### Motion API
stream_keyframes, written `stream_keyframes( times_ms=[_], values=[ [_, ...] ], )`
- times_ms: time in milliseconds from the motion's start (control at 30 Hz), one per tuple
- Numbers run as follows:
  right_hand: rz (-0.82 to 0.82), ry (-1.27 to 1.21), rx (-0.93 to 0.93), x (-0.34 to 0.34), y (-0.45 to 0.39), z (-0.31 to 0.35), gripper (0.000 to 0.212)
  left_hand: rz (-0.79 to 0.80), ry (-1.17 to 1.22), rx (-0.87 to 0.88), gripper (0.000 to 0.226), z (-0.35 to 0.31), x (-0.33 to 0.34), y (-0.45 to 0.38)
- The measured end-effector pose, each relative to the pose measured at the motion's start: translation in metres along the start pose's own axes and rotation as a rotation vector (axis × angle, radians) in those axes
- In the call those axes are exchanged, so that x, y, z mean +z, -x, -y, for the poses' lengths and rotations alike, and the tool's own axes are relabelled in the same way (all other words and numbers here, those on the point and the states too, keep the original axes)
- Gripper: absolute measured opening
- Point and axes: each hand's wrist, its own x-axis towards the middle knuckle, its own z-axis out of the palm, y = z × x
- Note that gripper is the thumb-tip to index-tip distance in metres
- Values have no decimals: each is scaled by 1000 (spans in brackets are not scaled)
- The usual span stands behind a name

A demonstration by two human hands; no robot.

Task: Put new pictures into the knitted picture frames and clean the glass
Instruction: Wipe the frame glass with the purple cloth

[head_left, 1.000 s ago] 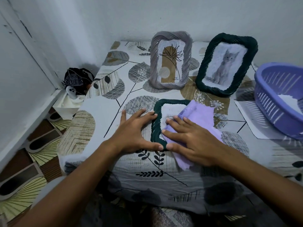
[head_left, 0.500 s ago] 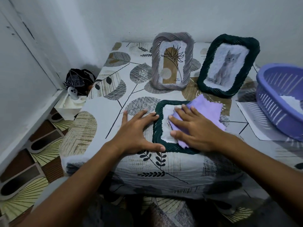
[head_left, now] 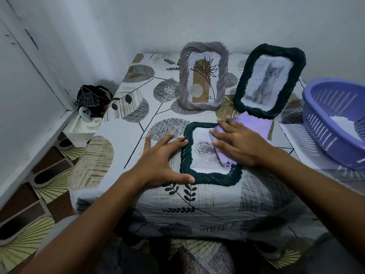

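Lying flat near the front edge of the table (head_left: 122, 155): a dark green frame (head_left: 209, 177), long axis running from the person toward the wall, rose picture under the glass. Braced along its left rim by the left hand (head_left: 160, 165), fingers spread, palm down, gripping nothing. Pressed onto the glass's upper right by the right hand (head_left: 239, 143), fingers flat and splayed over a lilac cloth (head_left: 254, 123), pinning it rather than clutching it. Standing behind, near the wall: a grey frame (head_left: 203, 76) and a second green frame (head_left: 270, 80). Off right, a purple basket (head_left: 324, 113).
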Motion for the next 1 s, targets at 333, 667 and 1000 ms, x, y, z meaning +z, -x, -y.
stream_keyframes(
  times_ms=[333, 667, 1000],
  values=[
    [35, -97, -83, 11, 40, 5, 84, -8, -23, -5, 116, 0, 0, 0],
    [42, -105, -167, 9, 58, 26, 87, -12, -34, -1, 121, 0, 1, -1],
    [9, -32, -155, 15, 51, 46, 93, -18, -50, 5, 123, 3, 1, -2]
  ],
)
